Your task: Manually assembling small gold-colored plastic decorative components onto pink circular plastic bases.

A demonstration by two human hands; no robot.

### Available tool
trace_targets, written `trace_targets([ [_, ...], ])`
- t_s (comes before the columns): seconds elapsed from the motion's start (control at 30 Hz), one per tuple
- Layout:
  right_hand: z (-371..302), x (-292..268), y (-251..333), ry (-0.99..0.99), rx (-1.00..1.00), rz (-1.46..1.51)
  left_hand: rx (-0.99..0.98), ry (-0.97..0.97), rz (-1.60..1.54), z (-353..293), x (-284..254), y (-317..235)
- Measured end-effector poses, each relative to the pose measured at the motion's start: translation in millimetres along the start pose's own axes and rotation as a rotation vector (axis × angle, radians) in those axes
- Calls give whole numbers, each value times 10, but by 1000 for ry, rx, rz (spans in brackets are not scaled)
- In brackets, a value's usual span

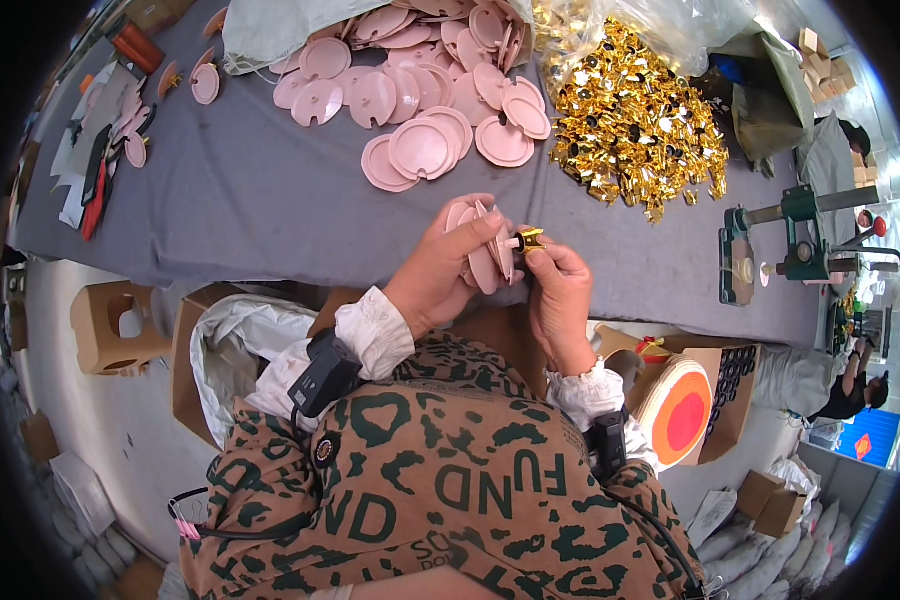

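My left hand (432, 262) is closed around several pink notched plastic discs (484, 268), which stand on edge and fan out a little. From the right, my right hand (561, 300) pinches a small shiny gold piece with a black base (531, 240). That piece is up against a pale stub on the outermost disc; whether it is fitted on cannot be told. Beyond my hands lies a heap of similar pink discs (425, 148), partly spilling from a pale sack (270, 38). To its right is a large pile of gold pieces (625, 125).
A green hand press (798, 236) with a red knob stands at the table's right end. Scissors with red handles (93, 205) lie at the left. Open cardboard boxes (192, 385) and a round stool with a red centre (678, 415) are below the table edge.
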State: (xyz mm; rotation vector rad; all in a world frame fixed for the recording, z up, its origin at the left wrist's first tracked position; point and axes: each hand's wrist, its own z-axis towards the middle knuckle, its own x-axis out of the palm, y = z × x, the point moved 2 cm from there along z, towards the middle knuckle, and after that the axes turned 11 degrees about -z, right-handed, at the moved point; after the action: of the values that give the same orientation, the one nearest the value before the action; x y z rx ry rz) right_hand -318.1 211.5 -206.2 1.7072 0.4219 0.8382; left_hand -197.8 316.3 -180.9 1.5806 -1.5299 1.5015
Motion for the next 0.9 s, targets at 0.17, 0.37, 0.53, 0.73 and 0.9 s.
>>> trace_targets([
  [0.17,-20,17,-16,-51,-183,-94,4,-30,21,-16,20,-34],
  [0.37,25,69,174,-12,-458,-695,19,-28,139,-33,-46,-98],
  [0.53,11,253,156,-40,128,-556,333,51,603,-108,-130,-171],
  [0.73,109,724,149,191,17,-422,469,-14,761,-327,-153,-936],
  [0.9,215,344,256,53,-80,-605,923,-531,964,-392,-526,-2794],
])
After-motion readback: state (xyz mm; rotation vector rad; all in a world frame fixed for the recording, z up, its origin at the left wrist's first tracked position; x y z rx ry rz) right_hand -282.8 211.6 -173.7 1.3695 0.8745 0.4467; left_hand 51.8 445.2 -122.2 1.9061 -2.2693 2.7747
